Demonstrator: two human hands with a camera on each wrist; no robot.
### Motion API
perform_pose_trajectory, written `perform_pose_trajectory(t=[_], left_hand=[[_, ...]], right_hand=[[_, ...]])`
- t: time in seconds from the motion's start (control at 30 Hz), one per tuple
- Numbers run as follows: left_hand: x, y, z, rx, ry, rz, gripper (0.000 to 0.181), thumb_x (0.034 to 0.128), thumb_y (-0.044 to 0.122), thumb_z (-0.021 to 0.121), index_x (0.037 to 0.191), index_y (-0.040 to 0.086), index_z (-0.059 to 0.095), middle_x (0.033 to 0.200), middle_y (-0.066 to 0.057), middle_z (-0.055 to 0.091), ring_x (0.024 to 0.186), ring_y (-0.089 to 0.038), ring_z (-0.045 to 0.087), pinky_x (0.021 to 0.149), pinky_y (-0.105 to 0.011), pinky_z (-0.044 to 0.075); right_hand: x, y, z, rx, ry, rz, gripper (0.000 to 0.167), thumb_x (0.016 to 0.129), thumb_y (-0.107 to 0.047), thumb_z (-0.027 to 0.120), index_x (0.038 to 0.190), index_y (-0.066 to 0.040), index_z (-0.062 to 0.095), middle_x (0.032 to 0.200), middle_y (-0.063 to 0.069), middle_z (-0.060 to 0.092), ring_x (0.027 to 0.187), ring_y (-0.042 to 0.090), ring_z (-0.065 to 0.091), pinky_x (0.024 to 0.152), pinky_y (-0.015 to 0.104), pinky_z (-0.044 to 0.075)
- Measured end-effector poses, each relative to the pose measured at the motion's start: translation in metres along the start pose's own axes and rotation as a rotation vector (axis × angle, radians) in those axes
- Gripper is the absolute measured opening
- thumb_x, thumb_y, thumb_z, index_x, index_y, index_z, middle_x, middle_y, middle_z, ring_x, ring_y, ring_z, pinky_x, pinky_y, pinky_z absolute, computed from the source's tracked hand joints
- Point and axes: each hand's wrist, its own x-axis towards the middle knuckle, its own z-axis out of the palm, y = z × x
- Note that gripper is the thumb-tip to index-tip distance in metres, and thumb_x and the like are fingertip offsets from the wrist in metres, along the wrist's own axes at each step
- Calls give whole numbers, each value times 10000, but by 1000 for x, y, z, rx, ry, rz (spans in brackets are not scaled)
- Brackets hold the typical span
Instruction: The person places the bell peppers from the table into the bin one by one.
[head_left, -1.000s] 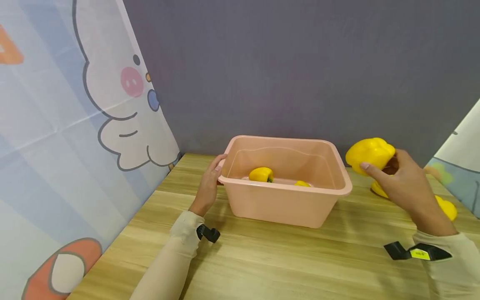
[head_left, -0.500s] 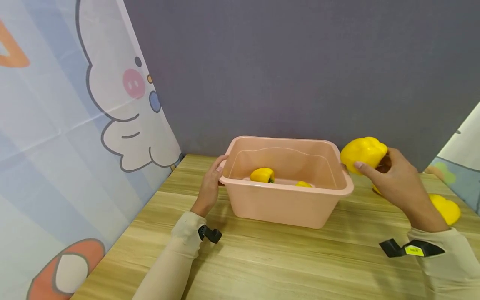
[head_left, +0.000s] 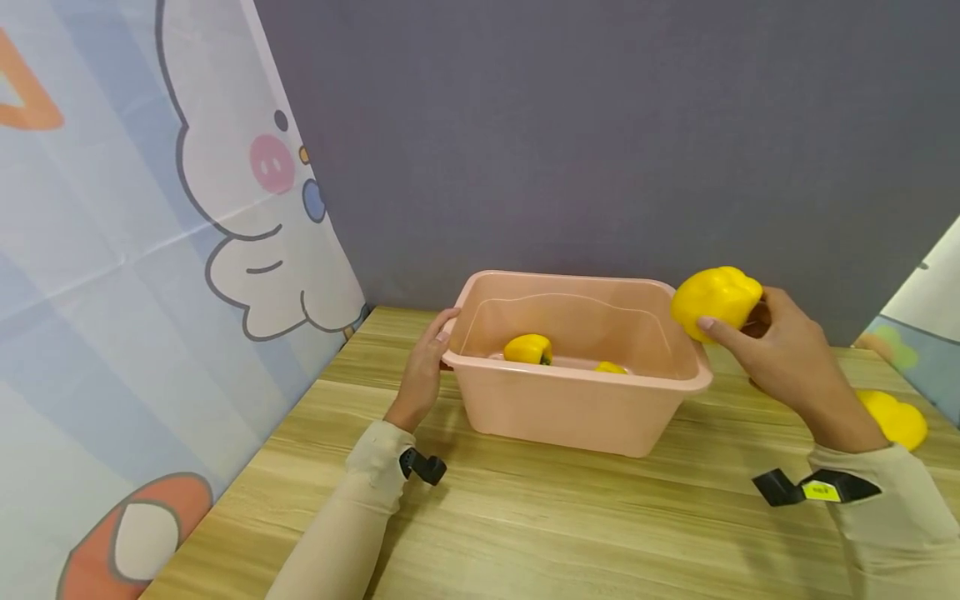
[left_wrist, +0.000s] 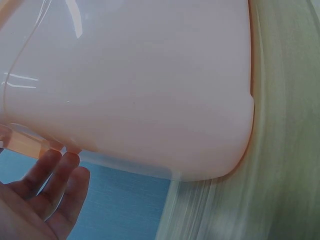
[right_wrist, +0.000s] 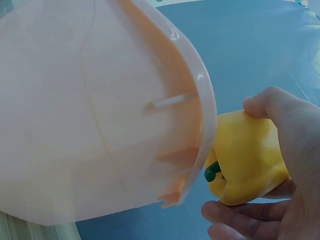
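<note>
A pink plastic tub [head_left: 555, 408] stands on the wooden table. My left hand [head_left: 422, 371] holds the rim at its left end; in the left wrist view its fingers [left_wrist: 70, 192] reach up under that rim. A yellow bell pepper [head_left: 716, 302] is held in my right hand [head_left: 787, 354], raised beside the tub's right rim. From the right wrist, this pepper [right_wrist: 247, 157] shows its green stem pointing at the tub, with thumb above and fingers below. Inside the tub lie a yellow bell pepper [head_left: 527, 349] and another yellow piece [head_left: 611, 367], mostly hidden by the front wall.
Another yellow bell pepper [head_left: 892, 419] lies on the table [head_left: 570, 525] at the right, partly behind my right wrist. A dark grey panel [head_left: 570, 142] rises behind the tub. At the left stands a cloth wall [head_left: 97, 333] with cartoon prints.
My right hand has carried the bell pepper leftward and slightly up, to the tub's right rim. The left hand keeps its place on the rim.
</note>
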Motion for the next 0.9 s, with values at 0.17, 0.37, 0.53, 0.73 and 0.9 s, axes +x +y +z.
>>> perform_pose_trajectory(t=[0.17, 0.37, 0.53, 0.73, 0.9], left_hand=[[6, -23, 0, -20, 9, 13, 486, 1085, 238, 304, 1543, 91, 370, 1415, -250, 489, 1051, -470, 531, 777, -344, 484], [8, -33, 1, 1, 44, 43, 496, 1068, 394, 328, 1515, 204, 429, 1354, -169, 551, 946, -271, 577, 755, -384, 490], [8, -33, 2, 3, 53, 46, 510, 1057, 425, 329, 1504, 208, 443, 1331, -163, 559, 909, -257, 580, 747, -395, 490], [7, -34, 1, -3, 41, 46, 498, 1074, 366, 315, 1518, 170, 423, 1329, -205, 555, 902, -229, 577, 743, -347, 490], [6, -27, -1, -6, 20, 25, 492, 1081, 252, 290, 1534, 86, 384, 1342, -277, 521, 897, -202, 565, 757, -378, 484]], right_hand=[[3, -4, 0, -21, -10, -10, 898, 939, -535, 626, 1495, 75, 273, 1284, 298, 492, 1030, 413, 530, 615, 347, 484], [7, -10, 0, -42, -29, -26, 897, 935, -557, 618, 1499, 56, 285, 1284, 269, 506, 1075, 409, 523, 777, 480, 440], [9, -15, 2, -58, -28, -54, 864, 931, -549, 630, 1462, 63, 326, 1246, 261, 527, 1051, 397, 536, 785, 480, 435], [14, -22, 3, -76, -55, -69, 860, 919, -574, 633, 1445, 39, 339, 1228, 240, 538, 1033, 379, 542, 780, 489, 428], [19, -29, 3, -86, -87, -80, 864, 915, -587, 629, 1451, 26, 341, 1230, 237, 549, 1044, 382, 548, 804, 525, 433]])
